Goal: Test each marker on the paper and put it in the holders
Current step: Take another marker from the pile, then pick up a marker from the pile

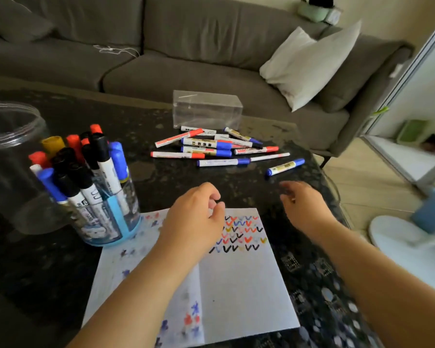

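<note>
A white paper [236,285] with rows of coloured check marks lies on the dark table [161,177]. My left hand [196,212] hovers over the paper's top edge, fingers loosely curled, holding nothing. My right hand [304,204] is blurred, just right of the paper, empty, with fingers loosely bent. A pile of loose markers [211,146] lies beyond the hands, with one blue-capped marker [285,167] apart at the right, closest to my right hand. A blue-based clear holder [106,217] at the left is full of several capped markers.
A large empty clear jar [13,156] stands left of the holder. A clear plastic box [206,109] sits behind the marker pile. A grey sofa with a white pillow [309,64] runs behind the table. The table's right edge drops to the floor.
</note>
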`<act>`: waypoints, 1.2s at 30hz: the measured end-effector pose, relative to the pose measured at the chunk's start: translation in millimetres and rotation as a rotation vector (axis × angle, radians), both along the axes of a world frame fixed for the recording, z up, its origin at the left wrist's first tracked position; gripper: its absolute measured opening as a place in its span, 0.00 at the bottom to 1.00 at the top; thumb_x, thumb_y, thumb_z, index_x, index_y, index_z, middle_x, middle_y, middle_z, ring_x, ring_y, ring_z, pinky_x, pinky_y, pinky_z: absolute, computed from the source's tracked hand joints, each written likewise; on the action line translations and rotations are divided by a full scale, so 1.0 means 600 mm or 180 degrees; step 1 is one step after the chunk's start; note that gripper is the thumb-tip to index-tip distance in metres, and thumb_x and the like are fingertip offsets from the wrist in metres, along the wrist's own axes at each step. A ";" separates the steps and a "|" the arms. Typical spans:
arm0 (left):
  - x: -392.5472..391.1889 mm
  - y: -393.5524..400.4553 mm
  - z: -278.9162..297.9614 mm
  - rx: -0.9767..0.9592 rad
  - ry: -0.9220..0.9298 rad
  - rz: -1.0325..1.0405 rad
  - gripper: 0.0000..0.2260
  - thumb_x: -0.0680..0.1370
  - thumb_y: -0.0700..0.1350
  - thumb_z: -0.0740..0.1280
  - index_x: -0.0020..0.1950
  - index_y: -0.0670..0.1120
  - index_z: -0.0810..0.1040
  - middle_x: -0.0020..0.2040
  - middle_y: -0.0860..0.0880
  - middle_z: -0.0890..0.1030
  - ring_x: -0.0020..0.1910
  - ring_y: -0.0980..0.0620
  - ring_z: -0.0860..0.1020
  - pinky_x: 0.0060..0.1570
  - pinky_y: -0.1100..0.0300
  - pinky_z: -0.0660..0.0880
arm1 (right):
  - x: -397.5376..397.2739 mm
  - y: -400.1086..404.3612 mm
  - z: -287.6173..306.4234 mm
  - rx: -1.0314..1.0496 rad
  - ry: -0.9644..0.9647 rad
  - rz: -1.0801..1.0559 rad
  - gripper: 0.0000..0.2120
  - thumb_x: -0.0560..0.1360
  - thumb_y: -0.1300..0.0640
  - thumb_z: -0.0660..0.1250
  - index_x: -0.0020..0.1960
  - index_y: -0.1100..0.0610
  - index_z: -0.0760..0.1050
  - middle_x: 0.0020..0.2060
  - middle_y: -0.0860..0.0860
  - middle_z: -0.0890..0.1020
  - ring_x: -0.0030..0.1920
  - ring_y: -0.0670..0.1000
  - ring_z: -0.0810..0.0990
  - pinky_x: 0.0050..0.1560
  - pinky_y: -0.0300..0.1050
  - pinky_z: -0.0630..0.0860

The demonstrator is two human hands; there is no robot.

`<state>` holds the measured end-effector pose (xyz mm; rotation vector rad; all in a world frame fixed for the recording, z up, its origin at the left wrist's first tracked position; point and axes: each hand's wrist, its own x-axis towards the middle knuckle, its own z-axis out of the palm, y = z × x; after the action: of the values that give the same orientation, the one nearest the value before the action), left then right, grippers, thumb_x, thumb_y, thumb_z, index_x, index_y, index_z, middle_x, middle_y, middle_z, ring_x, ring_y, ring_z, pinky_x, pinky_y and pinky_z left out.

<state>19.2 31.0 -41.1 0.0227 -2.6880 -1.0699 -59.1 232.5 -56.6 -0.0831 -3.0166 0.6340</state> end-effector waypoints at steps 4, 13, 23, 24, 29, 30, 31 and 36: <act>-0.012 0.012 -0.006 0.0052 -0.0066 -0.0020 0.02 0.78 0.47 0.63 0.50 0.52 0.73 0.42 0.56 0.74 0.37 0.59 0.73 0.33 0.73 0.63 | -0.074 0.021 -0.012 0.0381 -0.0101 0.0195 0.24 0.80 0.60 0.57 0.75 0.56 0.59 0.75 0.55 0.60 0.74 0.56 0.60 0.71 0.46 0.58; -0.019 0.020 -0.018 -0.0019 -0.0141 -0.0072 0.03 0.78 0.49 0.63 0.51 0.55 0.71 0.42 0.59 0.73 0.38 0.63 0.73 0.32 0.75 0.66 | -0.131 -0.016 -0.021 0.1200 -0.0040 0.0544 0.16 0.82 0.59 0.54 0.67 0.61 0.70 0.66 0.57 0.72 0.66 0.57 0.68 0.66 0.50 0.65; 0.006 0.022 0.000 0.0644 -0.0738 -0.0043 0.05 0.79 0.50 0.61 0.49 0.53 0.77 0.41 0.61 0.77 0.39 0.64 0.76 0.33 0.72 0.72 | 0.097 -0.057 0.045 -0.1498 0.0517 0.0029 0.11 0.77 0.64 0.64 0.40 0.49 0.72 0.43 0.46 0.77 0.40 0.45 0.76 0.33 0.33 0.71; 0.008 0.024 0.003 0.0959 -0.0870 -0.0059 0.08 0.79 0.51 0.60 0.49 0.52 0.78 0.41 0.60 0.80 0.39 0.64 0.78 0.36 0.69 0.74 | 0.128 -0.065 0.050 -0.1776 0.0459 -0.0013 0.11 0.76 0.64 0.64 0.40 0.49 0.73 0.41 0.46 0.79 0.39 0.47 0.78 0.32 0.36 0.75; 0.047 0.030 0.019 0.2852 -0.1575 -0.0399 0.14 0.79 0.56 0.58 0.51 0.52 0.81 0.46 0.54 0.85 0.49 0.54 0.82 0.58 0.51 0.75 | 0.232 -0.113 0.054 -0.3738 -0.0082 -0.0284 0.05 0.74 0.67 0.66 0.42 0.61 0.72 0.34 0.50 0.82 0.35 0.51 0.84 0.34 0.40 0.80; 0.054 0.027 0.019 0.3008 -0.1629 -0.0427 0.14 0.80 0.55 0.58 0.51 0.51 0.82 0.47 0.53 0.85 0.50 0.51 0.83 0.61 0.48 0.73 | 0.239 -0.120 0.049 -0.4050 -0.0327 -0.0382 0.04 0.74 0.67 0.66 0.43 0.62 0.71 0.33 0.51 0.82 0.35 0.52 0.85 0.35 0.40 0.80; 0.061 0.024 0.022 0.3089 -0.1653 -0.0415 0.14 0.80 0.54 0.58 0.51 0.50 0.82 0.46 0.52 0.85 0.49 0.50 0.83 0.61 0.46 0.72 | 0.243 -0.124 0.044 -0.4126 -0.0591 -0.0418 0.04 0.74 0.66 0.66 0.45 0.63 0.70 0.34 0.51 0.83 0.36 0.53 0.85 0.36 0.42 0.81; 0.074 -0.004 0.008 0.1720 -0.1003 -0.0224 0.07 0.79 0.52 0.62 0.47 0.53 0.78 0.38 0.56 0.83 0.42 0.59 0.80 0.50 0.56 0.77 | 0.223 -0.121 0.013 -0.2987 -0.0473 -0.0301 0.06 0.76 0.52 0.63 0.46 0.54 0.75 0.40 0.48 0.81 0.35 0.42 0.81 0.44 0.43 0.77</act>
<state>63.3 28.8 -36.1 0.2103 -2.5744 -1.9248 74.9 160.1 -49.0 -0.3115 -2.5155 2.0112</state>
